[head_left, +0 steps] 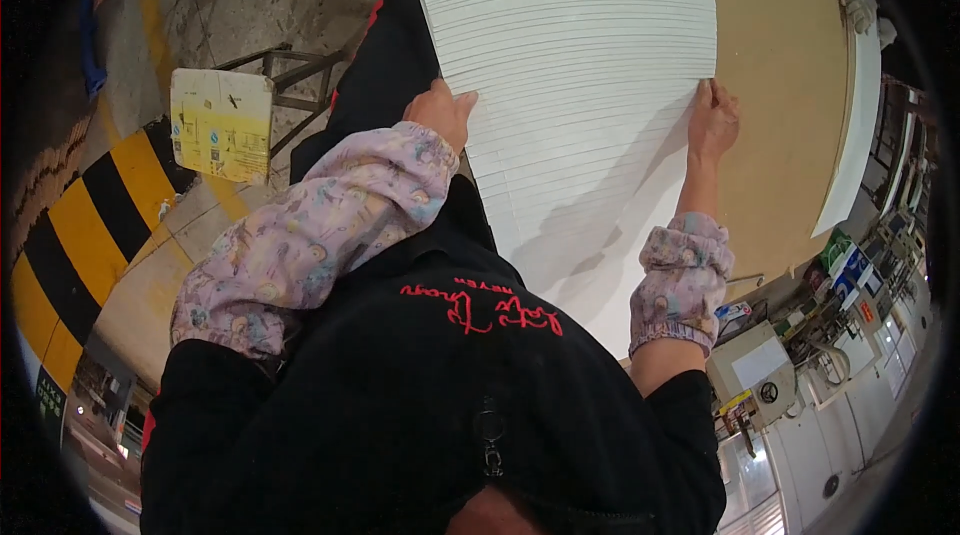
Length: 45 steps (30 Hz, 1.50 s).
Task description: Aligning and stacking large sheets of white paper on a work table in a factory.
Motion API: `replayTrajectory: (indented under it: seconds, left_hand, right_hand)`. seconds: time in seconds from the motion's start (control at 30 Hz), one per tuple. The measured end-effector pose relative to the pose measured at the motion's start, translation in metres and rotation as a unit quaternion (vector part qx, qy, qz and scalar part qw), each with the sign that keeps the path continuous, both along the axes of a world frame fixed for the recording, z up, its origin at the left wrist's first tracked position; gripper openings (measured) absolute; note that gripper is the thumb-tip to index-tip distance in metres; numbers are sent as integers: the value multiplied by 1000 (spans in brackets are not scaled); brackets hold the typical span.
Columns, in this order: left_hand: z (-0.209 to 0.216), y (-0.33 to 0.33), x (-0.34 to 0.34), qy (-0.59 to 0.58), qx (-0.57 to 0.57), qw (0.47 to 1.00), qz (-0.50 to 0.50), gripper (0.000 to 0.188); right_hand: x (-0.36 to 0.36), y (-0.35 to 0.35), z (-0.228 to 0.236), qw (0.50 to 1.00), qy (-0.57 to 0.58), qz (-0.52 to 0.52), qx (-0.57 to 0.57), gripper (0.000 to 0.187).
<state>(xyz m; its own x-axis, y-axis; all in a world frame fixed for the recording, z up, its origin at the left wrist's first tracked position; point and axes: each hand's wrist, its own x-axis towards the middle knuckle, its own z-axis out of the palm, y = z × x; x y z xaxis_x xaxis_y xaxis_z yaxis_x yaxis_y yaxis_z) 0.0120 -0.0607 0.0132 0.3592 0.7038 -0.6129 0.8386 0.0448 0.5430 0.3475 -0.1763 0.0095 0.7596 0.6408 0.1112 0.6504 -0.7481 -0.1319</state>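
A tall stack of large white sheets (570, 55) lies fanned out on a brown board table (780, 65). My left hand (440, 110) grips the stack's left edge, fingers curled over it. At the stack's right edge, my right hand (712, 120) pinches the sheets. Both forearms wear floral sleeve covers over a black top with red lettering.
A stool with a yellowish seat (220, 123) stands on the concrete floor at left, beside a yellow-and-black striped barrier (70, 235). White machine housings with coloured boxes (850, 275) and a control panel sit at the lower right. More white sheets (860, 115) lean at the table's far right.
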Motion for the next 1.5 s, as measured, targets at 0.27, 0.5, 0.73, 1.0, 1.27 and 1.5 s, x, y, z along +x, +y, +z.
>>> replayTrajectory:
  seconds: [0.27,0.5,0.73,1.0,1.27,1.5]
  left_hand:
    - [6,9,-10,-55,-207,969,125,35]
    - [2,9,-1,26,-46,998,-19,43]
    - [-3,16,-12,8,-110,994,19,52]
    - [18,17,8,71,-72,994,-41,59]
    - [-4,3,-31,-95,-229,969,3,41]
    - [-24,-22,-23,-124,10,990,-64,31]
  right_hand:
    - [-4,6,5,991,133,-21,24,35]
    - [5,5,-7,999,36,22,17,43]
    - [4,8,-2,985,164,7,63,44]
    - [6,8,-3,998,-21,65,-12,45]
    - [19,-7,-11,992,125,7,-29,45]
    - [6,-1,-6,997,77,-17,-20,43]
